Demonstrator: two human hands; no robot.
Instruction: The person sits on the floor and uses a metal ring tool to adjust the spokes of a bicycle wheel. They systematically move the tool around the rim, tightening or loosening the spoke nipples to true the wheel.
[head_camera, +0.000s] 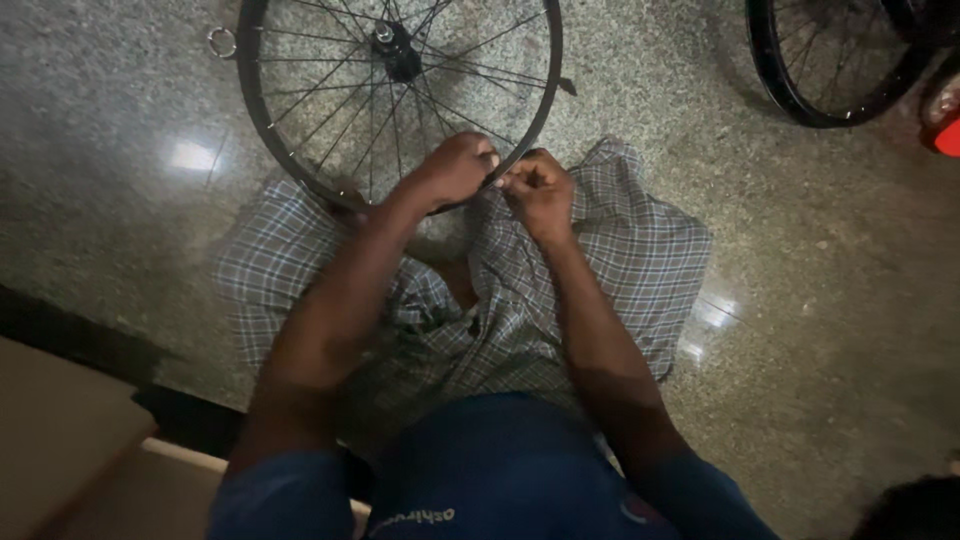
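Note:
A black spoked bicycle wheel (300, 160) stands upright on the speckled stone floor, leaning against my lap. Its hub (400, 50) sits near the top of the view. My left hand (455, 168) grips the near edge of the rim from above. My right hand (538, 188) is closed beside it at the same spot on the rim, pinching something small that I cannot make out. My legs are folded under a checked cloth (640, 250).
A second black wheel (830, 70) stands at the top right beside a red object (945, 125). A small metal ring (221, 42) lies on the floor at the top left. A pale step or ledge (70, 440) is at the lower left.

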